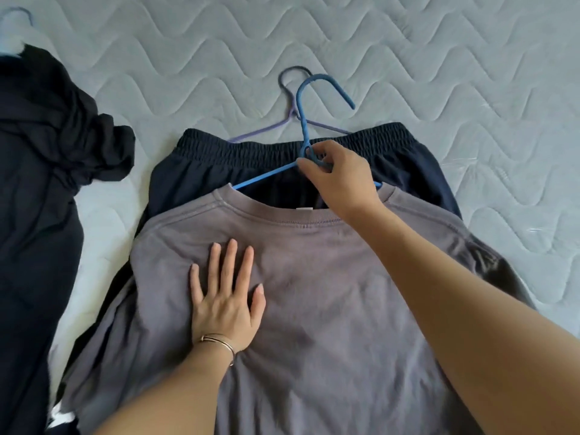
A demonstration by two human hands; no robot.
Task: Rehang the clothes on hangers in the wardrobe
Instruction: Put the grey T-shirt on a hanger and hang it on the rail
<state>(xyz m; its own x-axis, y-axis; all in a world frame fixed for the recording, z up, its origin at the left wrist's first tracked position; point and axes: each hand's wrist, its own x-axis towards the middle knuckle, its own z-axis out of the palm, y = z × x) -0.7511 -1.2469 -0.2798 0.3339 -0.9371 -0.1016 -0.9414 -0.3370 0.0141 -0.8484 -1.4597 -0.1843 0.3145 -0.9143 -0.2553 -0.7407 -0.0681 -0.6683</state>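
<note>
A grey T-shirt (329, 309) lies flat on a quilted mattress (455, 64), collar toward 12 o'clock, filling the middle and lower part of the view. The right grip (339, 177) sits just past the collar at 12 o'clock and is grasping the blue hanger (303, 120), thumb and fingers pinched on the twisted junction below the hook. The hanger's two arms slope down into the neck opening, one at 10 o'clock of the collar, the other at 2 o'clock; its hook rises toward 12 o'clock with the open end turned to 3 o'clock. The left grip (224, 296) is released: palm flat, fingers straight and spread, pressing on the shirt's chest at 9 o'clock of the garment's centre. A thin bracelet (219, 342) circles that wrist.

Under the shirt lies a navy garment with an elastic waistband (251, 152), the band showing beyond the collar at 12 o'clock. A purple hanger (260, 131) rests partly beneath that waistband, hook just beside the blue one. At 9 o'clock of the view a dark bunched garment (40, 152) lies apart on the mattress, and at 10 o'clock, in the far corner, another hanger hook (19, 11) shows, blurred
</note>
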